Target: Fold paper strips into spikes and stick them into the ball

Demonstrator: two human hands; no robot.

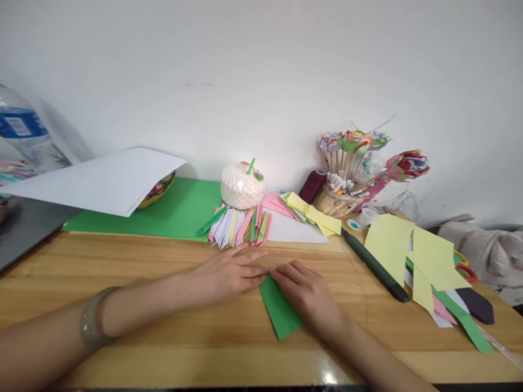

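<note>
A strip of green paper (pixel 280 310) lies on the wooden table in front of me, its far end under my fingers. My right hand (pixel 304 288) is closed over the strip's right side, fingers curled with the tips at its far end. From the left, my left hand (pixel 235 275) reaches in with fingers stretched and spread, some of its fingertips touching the paper's far corner. Just beyond my hands, a bundle of folded paper pieces (pixel 237 226) in white, pink, yellow and green sits before a white scaly round ornament (pixel 243 186).
A green sheet (pixel 188 209) and white sheets (pixel 98 179) lie back left, near a water bottle (pixel 28 133). To the right are a dark green cutter (pixel 376 265), yellow paper pieces (pixel 390 245), a tape roll (pixel 353 225), maroon thread (pixel 312 186) and paper flowers (pixel 355 140) in a basket.
</note>
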